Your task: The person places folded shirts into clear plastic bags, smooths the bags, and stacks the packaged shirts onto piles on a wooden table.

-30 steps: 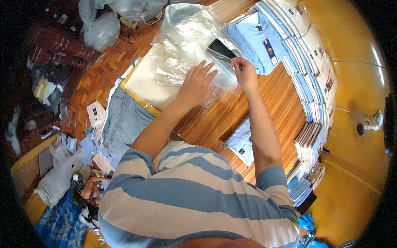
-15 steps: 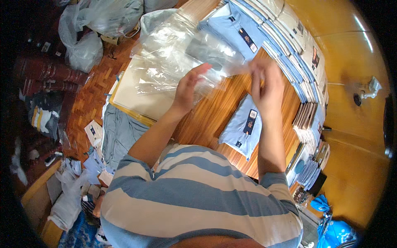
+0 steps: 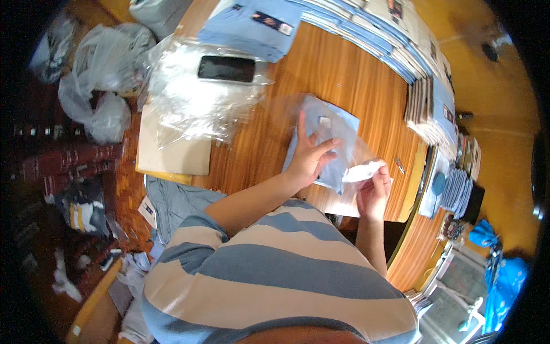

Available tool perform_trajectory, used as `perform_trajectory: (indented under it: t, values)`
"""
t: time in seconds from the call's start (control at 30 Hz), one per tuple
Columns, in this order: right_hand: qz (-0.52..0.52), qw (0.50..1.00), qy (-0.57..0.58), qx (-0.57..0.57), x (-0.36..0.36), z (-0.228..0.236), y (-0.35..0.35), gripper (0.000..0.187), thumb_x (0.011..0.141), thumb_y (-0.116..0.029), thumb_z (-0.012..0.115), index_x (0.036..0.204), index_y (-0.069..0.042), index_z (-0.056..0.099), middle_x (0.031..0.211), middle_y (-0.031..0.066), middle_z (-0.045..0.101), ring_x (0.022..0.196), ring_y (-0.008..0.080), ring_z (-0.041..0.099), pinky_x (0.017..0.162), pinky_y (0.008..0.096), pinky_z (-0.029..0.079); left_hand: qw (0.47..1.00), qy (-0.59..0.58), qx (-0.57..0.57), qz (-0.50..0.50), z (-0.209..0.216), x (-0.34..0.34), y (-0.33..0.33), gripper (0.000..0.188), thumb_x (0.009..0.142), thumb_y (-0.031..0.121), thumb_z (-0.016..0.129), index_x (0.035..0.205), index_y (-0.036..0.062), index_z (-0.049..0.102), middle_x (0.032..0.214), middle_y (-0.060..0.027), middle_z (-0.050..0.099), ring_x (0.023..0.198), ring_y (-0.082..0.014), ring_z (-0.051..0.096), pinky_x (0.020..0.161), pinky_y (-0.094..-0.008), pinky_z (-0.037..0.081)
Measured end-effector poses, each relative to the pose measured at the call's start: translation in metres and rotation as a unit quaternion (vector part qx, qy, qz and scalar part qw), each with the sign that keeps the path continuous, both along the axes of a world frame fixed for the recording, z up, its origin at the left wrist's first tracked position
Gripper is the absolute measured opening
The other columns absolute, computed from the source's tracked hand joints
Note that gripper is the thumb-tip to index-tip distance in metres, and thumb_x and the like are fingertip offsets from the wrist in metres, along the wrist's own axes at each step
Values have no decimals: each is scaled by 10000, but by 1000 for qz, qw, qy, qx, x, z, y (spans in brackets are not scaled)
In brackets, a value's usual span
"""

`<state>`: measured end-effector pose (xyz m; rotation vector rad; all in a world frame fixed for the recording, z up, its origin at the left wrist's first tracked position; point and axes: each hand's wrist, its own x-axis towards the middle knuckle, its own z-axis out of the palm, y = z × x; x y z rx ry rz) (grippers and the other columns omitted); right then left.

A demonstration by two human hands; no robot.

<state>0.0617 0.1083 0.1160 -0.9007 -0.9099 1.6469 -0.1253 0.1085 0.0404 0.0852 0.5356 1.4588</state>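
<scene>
A folded light blue shirt lies on the wooden table in front of me, with a tag showing faintly through the clear plastic over it. That plastic is a clear bag, spread across the shirt, its near right edge bright with glare. My right hand pinches this edge between thumb and fingers. My left hand is open over the shirt, index finger stretched out and thumb apart, against the plastic. Whether the left fingers are inside the bag or on top of it, I cannot tell.
A pile of clear plastic bags with a black phone on it is at the left, beside a beige board. Another tagged blue shirt lies behind. Stacks of folded shirts line the far and right edges.
My hands have come down to the folded shirt, bringing a clear bag over it. The left hand has moved right, and the right hand now pinches the bag's edge. The view has shifted.
</scene>
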Motion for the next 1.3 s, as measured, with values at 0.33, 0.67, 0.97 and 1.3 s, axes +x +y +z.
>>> perform_trajectory:
  t: [0.33, 0.67, 0.97, 1.3]
  values:
    - [116, 911, -389, 75, 38, 4, 38, 1104, 786, -481, 876, 1571, 21, 285, 1463, 218, 545, 1235, 311, 617, 956, 438, 529, 642, 717, 263, -64, 59, -6, 92, 864, 810, 16, 794, 1559, 111, 373, 1524, -177, 499, 1366, -355, 532, 1096, -430, 480]
    - [-37, 984, -146, -95, 40, -75, 147, 196, 1039, -129, 614, 1165, 18, 637, 1054, 138, 738, 806, 203, 739, 668, 308, 615, 774, 584, 239, -54, 63, -19, 137, 711, 892, 14, 751, 1527, 100, 444, 1435, -184, 586, 1264, -304, 616, 940, -386, 586]
    - [159, 958, -171, -167, 63, -121, 202, 328, 997, -240, 710, 1157, 45, 692, 988, 147, 766, 806, 202, 750, 685, 312, 618, 850, 474, -102, -205, -16, -59, 163, 318, 1012, 166, 678, 1242, -51, 644, 1100, -155, 760, 890, -267, 769, 729, -349, 633]
    - [24, 906, -418, 59, 50, -187, 239, 262, 892, -179, 799, 1049, 26, 754, 884, 119, 780, 664, 160, 722, 604, 294, 561, 671, 715, -23, -193, -76, -94, 195, 237, 910, 203, 783, 973, -24, 759, 872, -119, 775, 769, -181, 733, 682, -304, 552]
